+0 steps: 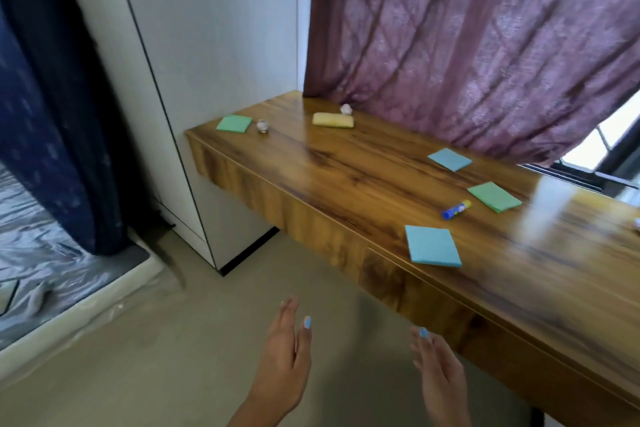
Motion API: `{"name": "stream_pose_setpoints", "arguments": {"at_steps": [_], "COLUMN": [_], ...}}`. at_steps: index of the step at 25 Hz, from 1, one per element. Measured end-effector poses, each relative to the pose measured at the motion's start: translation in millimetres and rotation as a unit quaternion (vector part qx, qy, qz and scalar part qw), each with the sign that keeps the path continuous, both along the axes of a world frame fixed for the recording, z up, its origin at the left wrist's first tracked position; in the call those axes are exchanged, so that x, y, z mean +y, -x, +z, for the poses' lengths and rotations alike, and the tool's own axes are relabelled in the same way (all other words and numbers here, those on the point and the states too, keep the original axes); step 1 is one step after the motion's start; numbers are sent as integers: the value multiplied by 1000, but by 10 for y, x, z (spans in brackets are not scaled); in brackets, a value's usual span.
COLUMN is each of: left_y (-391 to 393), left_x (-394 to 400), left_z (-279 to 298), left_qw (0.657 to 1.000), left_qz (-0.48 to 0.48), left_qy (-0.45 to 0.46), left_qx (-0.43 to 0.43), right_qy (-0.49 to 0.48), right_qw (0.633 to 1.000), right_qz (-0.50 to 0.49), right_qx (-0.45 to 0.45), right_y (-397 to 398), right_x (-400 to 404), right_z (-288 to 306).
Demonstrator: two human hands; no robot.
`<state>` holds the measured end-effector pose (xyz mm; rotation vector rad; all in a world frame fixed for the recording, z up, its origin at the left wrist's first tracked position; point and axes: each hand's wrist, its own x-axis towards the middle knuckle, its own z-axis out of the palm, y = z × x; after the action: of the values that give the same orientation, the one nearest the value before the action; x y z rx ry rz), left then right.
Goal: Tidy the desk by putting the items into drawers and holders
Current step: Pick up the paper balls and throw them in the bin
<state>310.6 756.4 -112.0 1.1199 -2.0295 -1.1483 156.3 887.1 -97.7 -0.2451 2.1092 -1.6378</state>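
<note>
Reaching in with nothing held | left hand (282, 354) and right hand (438, 374): fingers straight, relaxed, below the counter (346, 163) edge | nearest blue sticky pad (433, 246) sits at the front edge, glue stick (456, 209) just behind | pinch the pad's overhanging edge first; no drawer looks open yet.

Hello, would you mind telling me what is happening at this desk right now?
A person stands before a wooden desk to tidy it, but nothing is picked up yet. The left hand and right hand hang open below the desk's front edge, holding nothing. On the top lie two blue note pads, two green note pads, a glue stick and a yellow sponge. No drawer looks open.
</note>
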Motion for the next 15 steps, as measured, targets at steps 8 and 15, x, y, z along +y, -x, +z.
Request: {"name": "stream_pose_setpoints", "arguments": {"at_steps": [8, 15], "left_y": [-325, -436], "left_x": [-1121, -1968], "left_z": [105, 129], "left_qw": [983, 969], "left_qz": [-40, -65], "left_qy": [174, 233], "left_qx": [-51, -43], "right_qy": [26, 39], "right_qw": [994, 982], "right_qz": [65, 97], "right_qx": [90, 158], "right_y": [-275, -417], "right_x": [-1205, -2060], "right_z": [272, 269]}}
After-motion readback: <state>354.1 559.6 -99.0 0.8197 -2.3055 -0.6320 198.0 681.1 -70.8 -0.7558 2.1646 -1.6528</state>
